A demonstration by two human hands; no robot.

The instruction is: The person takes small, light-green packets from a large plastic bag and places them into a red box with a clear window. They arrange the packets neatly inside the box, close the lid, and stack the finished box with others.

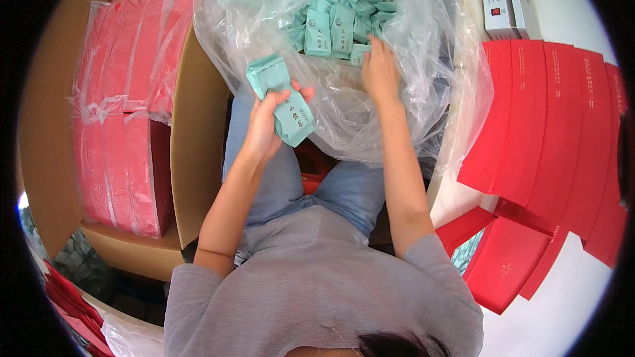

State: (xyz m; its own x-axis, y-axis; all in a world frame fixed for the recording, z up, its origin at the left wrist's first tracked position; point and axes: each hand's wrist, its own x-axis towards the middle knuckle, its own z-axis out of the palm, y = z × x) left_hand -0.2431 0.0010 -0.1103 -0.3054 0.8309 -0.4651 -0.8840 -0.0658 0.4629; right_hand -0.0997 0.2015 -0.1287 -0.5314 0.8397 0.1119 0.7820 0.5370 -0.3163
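Observation:
My left hand (268,119) is closed around a mint-green foil packet (296,122) with dark printing, held tilted above my lap. Whether a second packet lies under it, I cannot tell. In front of me a large clear plastic bag (344,106) gapes wide, with many similar packets heaped in its far part. Two of them, such as this upright packet (318,32), face me side by side. My right hand (381,73) reaches over the bag's near side, its fingers closed at the edge of a small-looking packet (359,55); the fingertips are partly hidden.
At left stands an open cardboard box (193,152) holding plastic-wrapped red boxes (119,165). To the right, overlapping red box sleeves (529,119) fan across a white table (569,304). Nearer lies an open red box (508,261). A white machine (501,0) stands at the far right.

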